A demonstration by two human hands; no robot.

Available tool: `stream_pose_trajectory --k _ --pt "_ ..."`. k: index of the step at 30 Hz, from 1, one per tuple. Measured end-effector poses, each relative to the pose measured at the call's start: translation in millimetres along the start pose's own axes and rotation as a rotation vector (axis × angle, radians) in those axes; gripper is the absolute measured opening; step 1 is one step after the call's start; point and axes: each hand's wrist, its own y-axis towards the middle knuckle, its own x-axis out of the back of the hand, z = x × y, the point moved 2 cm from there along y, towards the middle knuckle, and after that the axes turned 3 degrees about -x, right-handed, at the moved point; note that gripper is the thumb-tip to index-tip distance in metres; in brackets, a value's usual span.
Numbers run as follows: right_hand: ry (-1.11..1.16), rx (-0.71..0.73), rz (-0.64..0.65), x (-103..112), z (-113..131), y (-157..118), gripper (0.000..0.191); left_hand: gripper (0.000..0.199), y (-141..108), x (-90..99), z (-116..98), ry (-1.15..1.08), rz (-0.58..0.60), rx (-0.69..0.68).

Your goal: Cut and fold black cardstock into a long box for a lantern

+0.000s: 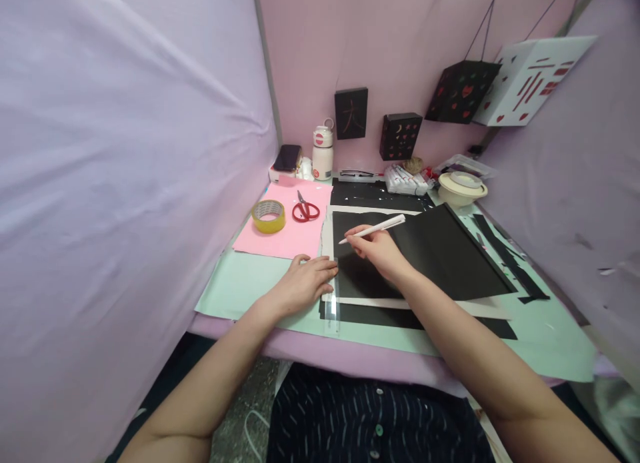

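A white pen [381, 227] is pinched in my right hand [375, 250], its tip pointing left near the left edge of a black paper sheet [430, 263]. My left hand [306, 283] lies flat, fingers stretched out, with the fingertips on a clear ruler [332, 310]. The ruler runs front to back along the black sheet's left edge, and its far end is partly covered by the fingers. White paper [327, 231] shows beneath the black sheet, and another black strip [380, 314] sticks out at the front.
Yellow tape [269, 216] and red-handled scissors [305, 211] lie on pink paper [280, 244]. Along the back stand a phone [288, 158], a white bottle [323, 158], packed white tubes [406, 181] and a bowl [461, 191]. Black and white cut-out lanterns [463, 93] hang above; black scraps [515, 266] lie right.
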Motion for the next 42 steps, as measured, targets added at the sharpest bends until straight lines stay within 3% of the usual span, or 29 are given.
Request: stream_pose_trajectory --k 7,14,29,42 --pt "-0.245 0.089 -0.141 -15 -15 5 0.01 0.035 0 -0.9 0 0.0 -0.002 0.002" --pt "-0.21 0.137 -0.176 -11 -10 3 0.021 0.035 0 -1.7 0 0.003 -0.003 0.007" --pt "-0.199 0.128 -0.139 -20 -30 3 0.02 0.035 0 -3.4 1 0.003 0.006 0.009" --pt "-0.199 0.11 -0.095 -22 -29 3 0.021 0.035 -1 -4.2 2 -0.002 -0.005 0.002"
